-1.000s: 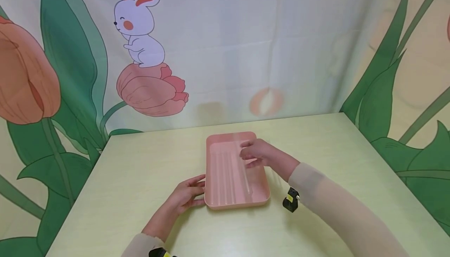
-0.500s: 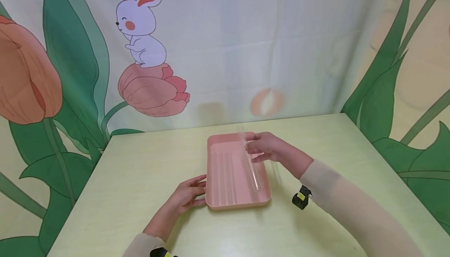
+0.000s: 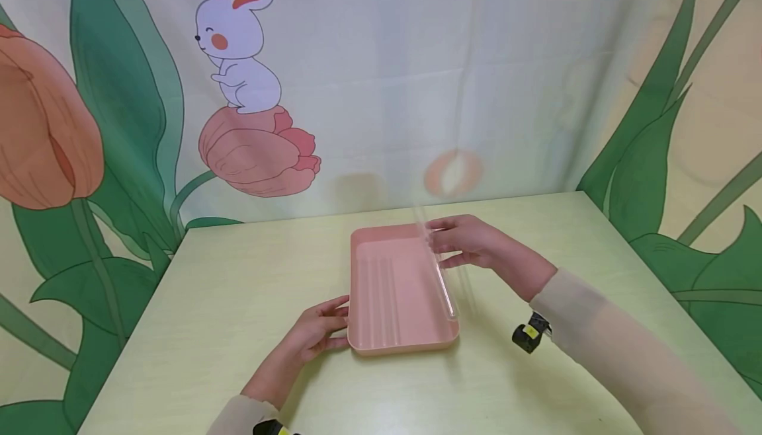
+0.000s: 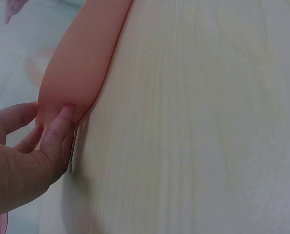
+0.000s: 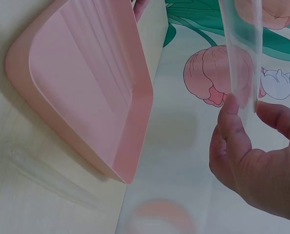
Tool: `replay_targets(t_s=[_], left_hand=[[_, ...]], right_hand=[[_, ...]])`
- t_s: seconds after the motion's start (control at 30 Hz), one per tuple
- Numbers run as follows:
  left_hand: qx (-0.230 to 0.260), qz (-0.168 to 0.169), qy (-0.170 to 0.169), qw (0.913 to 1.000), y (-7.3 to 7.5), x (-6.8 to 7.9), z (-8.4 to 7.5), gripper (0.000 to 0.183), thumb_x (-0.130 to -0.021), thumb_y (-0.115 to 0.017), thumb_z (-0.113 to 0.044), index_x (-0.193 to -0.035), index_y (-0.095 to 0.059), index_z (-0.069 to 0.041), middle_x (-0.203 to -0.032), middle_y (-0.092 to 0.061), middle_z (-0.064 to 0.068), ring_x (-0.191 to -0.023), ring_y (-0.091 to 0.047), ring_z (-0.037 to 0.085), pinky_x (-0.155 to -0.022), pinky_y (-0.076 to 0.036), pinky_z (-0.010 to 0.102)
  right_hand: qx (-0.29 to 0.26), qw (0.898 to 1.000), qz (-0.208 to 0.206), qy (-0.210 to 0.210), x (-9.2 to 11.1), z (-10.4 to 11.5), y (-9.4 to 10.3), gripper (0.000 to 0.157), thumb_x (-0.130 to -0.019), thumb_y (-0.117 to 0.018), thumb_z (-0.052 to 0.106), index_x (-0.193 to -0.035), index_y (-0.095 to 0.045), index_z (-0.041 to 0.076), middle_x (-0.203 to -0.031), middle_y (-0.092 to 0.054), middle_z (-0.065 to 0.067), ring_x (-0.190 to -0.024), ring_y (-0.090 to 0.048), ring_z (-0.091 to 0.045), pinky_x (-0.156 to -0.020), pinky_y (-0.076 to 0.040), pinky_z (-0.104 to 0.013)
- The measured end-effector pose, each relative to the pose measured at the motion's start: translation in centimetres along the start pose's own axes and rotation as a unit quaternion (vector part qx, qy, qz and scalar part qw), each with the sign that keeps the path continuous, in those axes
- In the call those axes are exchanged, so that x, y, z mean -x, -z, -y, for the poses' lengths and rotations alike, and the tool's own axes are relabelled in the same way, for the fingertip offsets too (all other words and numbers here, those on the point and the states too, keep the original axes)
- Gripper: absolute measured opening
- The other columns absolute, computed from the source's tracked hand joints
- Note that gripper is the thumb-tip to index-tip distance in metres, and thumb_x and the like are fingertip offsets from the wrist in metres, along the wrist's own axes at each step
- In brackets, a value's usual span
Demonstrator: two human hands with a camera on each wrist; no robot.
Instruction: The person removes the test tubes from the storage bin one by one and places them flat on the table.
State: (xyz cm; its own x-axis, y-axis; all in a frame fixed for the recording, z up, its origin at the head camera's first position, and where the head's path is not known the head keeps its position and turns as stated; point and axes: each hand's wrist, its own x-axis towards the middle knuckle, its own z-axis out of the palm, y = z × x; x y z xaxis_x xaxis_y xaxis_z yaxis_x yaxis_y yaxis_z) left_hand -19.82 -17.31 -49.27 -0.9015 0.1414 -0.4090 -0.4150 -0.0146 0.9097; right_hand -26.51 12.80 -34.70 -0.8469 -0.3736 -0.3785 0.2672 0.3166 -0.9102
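Observation:
My right hand (image 3: 476,243) pinches a clear test tube (image 3: 444,289) between thumb and fingers. The tube slants over the right rim of a shallow pink tray (image 3: 417,303), its rounded end lower and toward me. In the right wrist view the same tube rises from my fingertips, raised beside the tray. My left hand (image 3: 315,329) rests against the outside of the tray's left wall, fingers fairly straight. The left wrist view has its fingertips touching the tray near a corner. Several more clear tubes (image 3: 378,303) lie side by side in the tray's left half.
Another clear tube (image 5: 52,178) lies on the table just right of the tray. The pale wooden table (image 3: 250,276) ends at a curtain (image 3: 369,91) printed with a rabbit and tulips. Each wrist wears a small black camera (image 3: 528,334).
My right hand has lifted the test tube from inside the tray and carried it right, over the tray's right edge. My left hand and the tray have stayed put.

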Motion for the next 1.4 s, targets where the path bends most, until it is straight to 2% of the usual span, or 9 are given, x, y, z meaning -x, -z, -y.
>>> replay_targets(t_s=[0.07,0.2,0.3,0.47,0.63,0.77,0.93,1.13,1.4], left_hand=[[0.0,0.0,0.0,1.0,0.0,0.0,0.0,0.055,-0.1,-0.054,0.004,-0.153,-0.044,-0.001,-0.151,-0.05,0.03,-0.103,-0.071,0.019,-0.081,-0.066,0.039],[0.001,0.005,-0.001,1.0,0.0,0.0,-0.1,0.055,-0.099,-0.055,0.004,-0.153,-0.043,0.0,-0.151,-0.049,0.03,-0.101,-0.071,0.018,-0.081,-0.066,0.038],[0.002,0.009,0.0,1.0,0.0,0.0,-0.1,0.056,-0.1,-0.055,0.003,-0.154,-0.042,-0.001,-0.152,-0.048,0.03,-0.1,-0.07,0.016,-0.081,-0.066,0.037],[0.001,0.017,-0.001,0.9999,0.1,0.1,0.0,0.057,-0.1,-0.055,0.003,-0.155,-0.041,0.0,-0.154,-0.046,0.031,-0.102,-0.07,0.016,-0.082,-0.066,0.038],[0.0,0.018,-0.003,0.9998,0.0,0.2,-0.1,0.057,-0.1,-0.054,0.004,-0.155,-0.04,0.0,-0.154,-0.045,0.032,-0.104,-0.07,0.018,-0.083,-0.065,0.039],[0.001,0.011,-0.001,0.9999,0.0,0.2,0.0,0.056,-0.1,-0.054,0.004,-0.154,-0.041,0.0,-0.153,-0.046,0.032,-0.102,-0.07,0.018,-0.083,-0.066,0.039],[0.001,0.002,0.003,1.0,0.0,0.1,0.0,0.055,-0.1,-0.055,0.004,-0.153,-0.044,-0.001,-0.152,-0.048,0.03,-0.102,-0.071,0.019,-0.082,-0.066,0.039],[0.004,0.005,0.001,1.0,0.1,0.1,0.0,0.055,-0.1,-0.055,0.004,-0.153,-0.044,0.0,-0.152,-0.048,0.03,-0.103,-0.07,0.019,-0.084,-0.065,0.041],[0.001,0.003,0.002,1.0,0.1,0.0,0.1,0.055,-0.1,-0.055,0.004,-0.153,-0.043,0.0,-0.153,-0.047,0.03,-0.103,-0.07,0.019,-0.083,-0.065,0.04]], right_hand=[[0.004,1.0,0.001,0.002,0.2,0.0,0.4,0.058,-0.104,-0.054,0.01,-0.158,-0.034,0.001,-0.12,-0.061,-0.007,-0.101,-0.061,-0.013,-0.08,-0.061,-0.024],[0.014,1.0,0.001,0.008,0.8,-0.1,1.2,0.059,-0.104,-0.053,0.01,-0.159,-0.032,0.001,-0.133,-0.058,-0.014,-0.106,-0.06,-0.014,-0.083,-0.062,-0.025],[0.016,1.0,0.003,0.01,1.2,-0.3,1.8,0.06,-0.104,-0.052,0.011,-0.159,-0.03,0.0,-0.141,-0.054,-0.018,-0.104,-0.06,-0.011,-0.084,-0.061,-0.024],[0.022,1.0,-0.003,0.011,1.9,-0.6,2.9,0.062,-0.104,-0.054,0.01,-0.159,-0.03,0.0,-0.143,-0.053,-0.019,-0.101,-0.061,-0.008,-0.085,-0.062,-0.024],[0.029,0.999,-0.002,0.014,2.7,-0.8,3.9,0.065,-0.103,-0.055,0.01,-0.161,-0.026,0.0,-0.153,-0.044,-0.024,-0.119,-0.058,-0.018,-0.086,-0.061,-0.024],[0.036,0.999,-0.002,0.013,3.1,-1.1,4.8,0.066,-0.104,-0.054,0.01,-0.161,-0.023,-0.001,-0.159,-0.038,-0.027,-0.126,-0.055,-0.023,-0.087,-0.061,-0.024],[0.046,0.999,-0.004,0.018,3.4,-1.6,5.9,0.067,-0.104,-0.054,0.01,-0.161,-0.022,-0.002,-0.159,-0.035,-0.027,-0.123,-0.056,-0.021,-0.087,-0.061,-0.024],[0.06,0.998,-0.008,0.025,3.6,-2.1,6.7,0.067,-0.104,-0.054,0.01,-0.161,-0.022,-0.003,-0.157,-0.036,-0.028,-0.111,-0.058,-0.01,-0.089,-0.061,-0.026],[0.066,0.998,-0.016,0.019,3.5,-2.6,7.3,0.065,-0.105,-0.054,0.011,-0.16,-0.023,-0.003,-0.153,-0.041,-0.026,-0.11,-0.059,-0.011,-0.09,-0.062,-0.028]])
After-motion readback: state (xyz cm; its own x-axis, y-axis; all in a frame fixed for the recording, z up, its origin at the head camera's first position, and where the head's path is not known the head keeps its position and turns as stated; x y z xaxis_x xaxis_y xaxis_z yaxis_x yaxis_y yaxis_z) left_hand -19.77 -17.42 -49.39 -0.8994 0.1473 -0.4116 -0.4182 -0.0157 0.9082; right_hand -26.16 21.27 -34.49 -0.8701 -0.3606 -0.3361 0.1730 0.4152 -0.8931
